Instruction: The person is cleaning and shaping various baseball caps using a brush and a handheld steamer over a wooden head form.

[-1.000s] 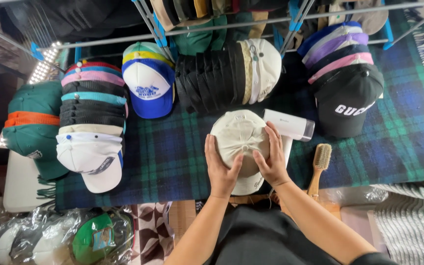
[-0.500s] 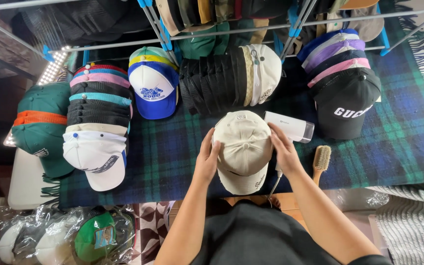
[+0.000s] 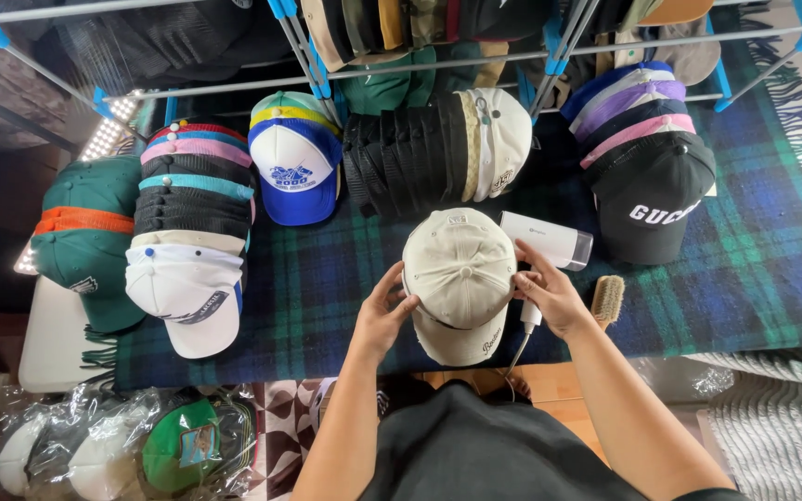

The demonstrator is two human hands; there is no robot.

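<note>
A cream baseball cap (image 3: 459, 275) lies crown-up on the blue-green plaid blanket (image 3: 327, 278), its brim toward me. My left hand (image 3: 381, 317) touches the cap's left edge with curled fingertips. My right hand (image 3: 549, 291) rests against the cap's right side, fingers spread. Neither hand lifts the cap. Just behind my right hand lies a white handheld appliance (image 3: 549, 237) with a cord (image 3: 523, 336) running down from it.
Stacks of caps line the blanket: a multicoloured stack (image 3: 192, 223) at left, a blue-and-white cap (image 3: 291, 172), a row of black caps (image 3: 420, 153), a black-topped stack (image 3: 647, 158) at right. A wooden brush (image 3: 607, 299) lies right of my hand. Bagged caps (image 3: 141, 445) sit lower left. A metal rack (image 3: 420, 56) stands behind.
My hands slid off the top of the cream cap to its two sides, and the cap's crown now shows fully. The view shifted slightly.
</note>
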